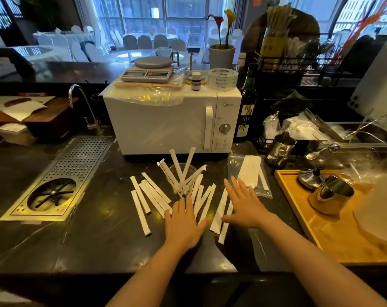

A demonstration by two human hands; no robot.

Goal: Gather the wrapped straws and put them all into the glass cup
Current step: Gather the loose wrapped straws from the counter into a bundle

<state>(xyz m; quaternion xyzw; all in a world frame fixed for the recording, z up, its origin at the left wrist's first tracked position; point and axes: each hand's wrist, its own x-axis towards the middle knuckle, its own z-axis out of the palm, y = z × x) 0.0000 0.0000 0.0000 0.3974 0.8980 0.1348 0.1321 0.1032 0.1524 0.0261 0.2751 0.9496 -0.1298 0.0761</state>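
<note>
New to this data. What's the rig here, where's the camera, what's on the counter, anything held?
There is no robot: a person works bare-handed, and the single picture comes from a wide-angle camera worn on the head, looking forward and down. The left hand and right hand are both spread flat and open over the dark counter, holding nothing. A glass cup stands in front of a white microwave with several wrapped straws already in it. More loose straws lie around the cup. A clear bag with more white wrappers lies to the right, beside a wooden tray. A drip grate sits left.
</note>
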